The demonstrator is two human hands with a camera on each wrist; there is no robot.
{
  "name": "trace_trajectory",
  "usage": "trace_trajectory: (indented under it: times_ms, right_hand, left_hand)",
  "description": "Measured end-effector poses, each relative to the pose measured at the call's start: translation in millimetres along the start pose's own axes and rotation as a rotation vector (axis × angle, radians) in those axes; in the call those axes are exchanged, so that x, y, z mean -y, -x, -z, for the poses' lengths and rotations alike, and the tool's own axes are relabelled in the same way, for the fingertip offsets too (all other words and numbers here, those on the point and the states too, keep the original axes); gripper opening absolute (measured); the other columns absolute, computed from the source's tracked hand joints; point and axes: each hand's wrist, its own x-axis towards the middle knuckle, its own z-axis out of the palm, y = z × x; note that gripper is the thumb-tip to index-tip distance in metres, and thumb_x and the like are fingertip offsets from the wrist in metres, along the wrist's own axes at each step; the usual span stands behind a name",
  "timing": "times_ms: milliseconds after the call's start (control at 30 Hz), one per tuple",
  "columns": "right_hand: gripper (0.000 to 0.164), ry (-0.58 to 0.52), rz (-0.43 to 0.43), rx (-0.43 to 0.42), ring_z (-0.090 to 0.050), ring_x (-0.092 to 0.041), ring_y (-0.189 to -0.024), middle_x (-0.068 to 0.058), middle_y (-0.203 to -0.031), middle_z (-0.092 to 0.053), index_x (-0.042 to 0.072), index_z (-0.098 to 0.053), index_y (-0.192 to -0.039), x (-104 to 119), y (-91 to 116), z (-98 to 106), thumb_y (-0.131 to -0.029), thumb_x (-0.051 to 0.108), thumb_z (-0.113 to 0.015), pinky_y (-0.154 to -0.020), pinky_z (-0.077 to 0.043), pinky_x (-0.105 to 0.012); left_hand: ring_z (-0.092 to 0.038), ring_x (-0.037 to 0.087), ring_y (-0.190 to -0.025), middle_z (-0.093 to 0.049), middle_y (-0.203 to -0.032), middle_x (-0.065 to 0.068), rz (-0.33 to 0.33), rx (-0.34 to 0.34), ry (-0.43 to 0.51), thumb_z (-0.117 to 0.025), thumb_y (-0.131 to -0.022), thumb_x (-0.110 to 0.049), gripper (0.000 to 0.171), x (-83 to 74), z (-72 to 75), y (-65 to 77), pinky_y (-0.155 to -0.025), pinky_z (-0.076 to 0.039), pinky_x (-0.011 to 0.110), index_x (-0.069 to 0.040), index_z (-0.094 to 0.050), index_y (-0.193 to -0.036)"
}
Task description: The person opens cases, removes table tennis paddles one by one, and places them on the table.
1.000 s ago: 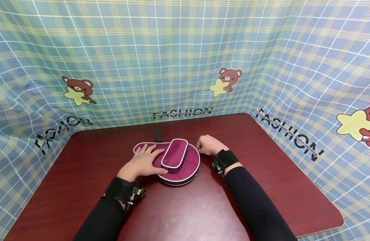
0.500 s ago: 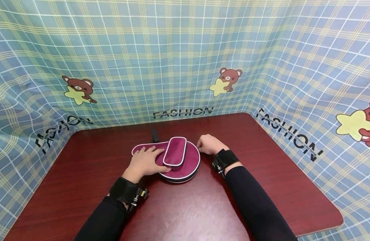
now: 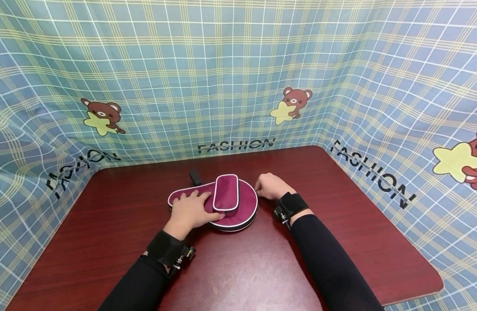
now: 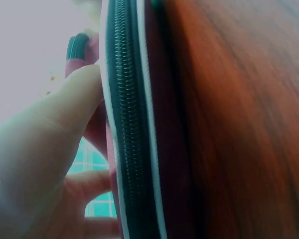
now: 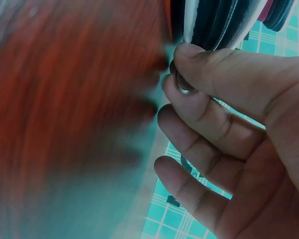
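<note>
Case (image 3: 246, 205): maroon, paddle-shaped, white piping; lies flat on table (image 3: 261, 268), approx. centre, round end to person's R, narrow end to L.
Pocket (image 3: 226, 193): same colour, rounded rect., raised on top of round part.
Zip (image 4: 129, 119): dk, runs along case's side betw. two white edges, teeth visible in L wrist view.
Strap (image 3: 195, 177): short, blk, sticks out on far side.
L hand (image 3: 191, 210): rests on top of case, fingers spread wide, thumb nr pocket's near end.
R hand (image 3: 272, 186): at case's R rim; thumb + index pinch metal piece (image 5: 183, 85), other fingers loosely bent.
Metal piece: small, shiny, mostly hidden by fingertips; type can't tell.
Wristbands (image 3: 166, 247): blk, one per wrist, blk sleeves (image 3: 331, 259) next to them.
Table: dk red-brown, wood grain, rounded corners.
Cloth (image 3: 176, 77): blue/yellow check, hangs behind + at sides, w/ bears, stars, "FASHION" print.
</note>
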Motion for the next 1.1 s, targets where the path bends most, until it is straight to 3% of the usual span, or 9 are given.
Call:
trace_trajectory:
  times_ms: [100,200,333,433,567,767,900,1100]
  right_hand:
    - [0.021,0.011,-0.012,0.006,-0.052,-0.011,-0.059,0.012,-0.058,-0.059,0.026,-0.069,-0.061,-1.0,0.1,-1.5,-0.081,0.02,-0.067,-0.056,-0.043,-0.027]
    - [0.023,0.019,-0.028,0.009,-0.051,-0.012,-0.058,0.01,-0.058,-0.058,0.026,-0.067,-0.06,0.0,-0.8,-2.4,-0.081,0.02,-0.066,-0.055,-0.042,-0.027]
    - [0.023,0.024,-0.035,0.008,-0.051,-0.012,-0.058,0.01,-0.059,-0.058,0.026,-0.066,-0.059,2.3,-1.4,-2.3,-0.082,0.02,-0.066,-0.055,-0.042,-0.027]
    - [0.024,0.027,-0.027,0.008,-0.051,-0.012,-0.058,0.01,-0.058,-0.057,0.025,-0.066,-0.058,2.7,-1.1,-2.1,-0.081,0.02,-0.065,-0.055,-0.041,-0.028]
    - [0.025,0.043,-0.027,0.0,-0.048,-0.012,-0.056,0.01,-0.053,-0.052,0.023,-0.065,-0.056,2.1,-0.7,-2.5,-0.081,0.018,-0.064,-0.053,-0.04,-0.027]
    - [0.035,0.05,0.0,-0.015,-0.036,-0.01,-0.048,0.009,-0.047,-0.035,0.02,-0.051,-0.047,2.3,-1.0,-3.0,-0.08,0.013,-0.061,-0.046,-0.028,-0.025]
    - [0.039,0.054,0.006,-0.023,-0.031,-0.01,-0.046,0.009,-0.047,-0.028,0.02,-0.043,-0.045,1.6,-1.2,-4.1,-0.079,0.012,-0.061,-0.045,-0.023,-0.025]
    - [0.039,0.038,0.002,-0.029,-0.034,-0.009,-0.047,0.01,-0.046,-0.032,0.023,-0.047,-0.045,-0.3,-1.4,-4.4,-0.08,0.015,-0.062,-0.045,-0.026,-0.025]
  left_hand:
    - [-0.043,0.046,-0.12,-0.045,-0.139,0.015,0.008,0.005,-0.032,-0.047,-0.063,-0.086,0.095,-2.9,-1.0,1.2,-0.094,-0.031,0.066,-0.03,-0.042,-0.14]
    - [-0.041,0.046,-0.121,-0.042,-0.141,0.016,-0.03,0.046,-0.058,-0.041,-0.067,-0.087,0.096,0.3,0.6,2.0,-0.095,-0.028,0.066,-0.028,-0.037,-0.143]
    - [-0.034,0.044,-0.127,-0.037,-0.145,0.013,-0.114,0.117,-0.053,-0.038,-0.073,-0.083,0.092,16.9,5.7,0.6,-0.097,-0.024,0.066,-0.026,-0.031,-0.146]
    - [-0.032,0.041,-0.129,-0.037,-0.146,0.01,-0.145,0.125,-0.014,-0.042,-0.077,-0.078,0.087,33.2,8.8,-3.5,-0.097,-0.025,0.063,-0.024,-0.034,-0.145]
    - [-0.029,0.037,-0.129,-0.035,-0.146,0.011,-0.136,0.09,0.074,-0.049,-0.073,-0.078,0.085,48.6,7.4,-10.0,-0.098,-0.024,0.06,-0.025,-0.044,-0.139]
    - [-0.007,0.047,-0.139,-0.02,-0.152,0.017,-0.115,0.082,0.191,-0.054,-0.068,-0.08,0.085,55.6,-1.6,-15.6,-0.107,-0.007,0.064,-0.026,-0.049,-0.133]
    - [-0.014,0.049,-0.137,-0.025,-0.151,0.016,-0.097,0.113,0.222,-0.052,-0.068,-0.081,0.088,55.8,-5.0,-15.6,-0.106,-0.01,0.065,-0.026,-0.045,-0.136]
    - [-0.022,0.047,-0.135,-0.031,-0.148,0.015,-0.094,0.101,0.18,-0.048,-0.068,-0.083,0.088,52.6,-4.4,-14.8,-0.104,-0.017,0.065,-0.027,-0.044,-0.136]
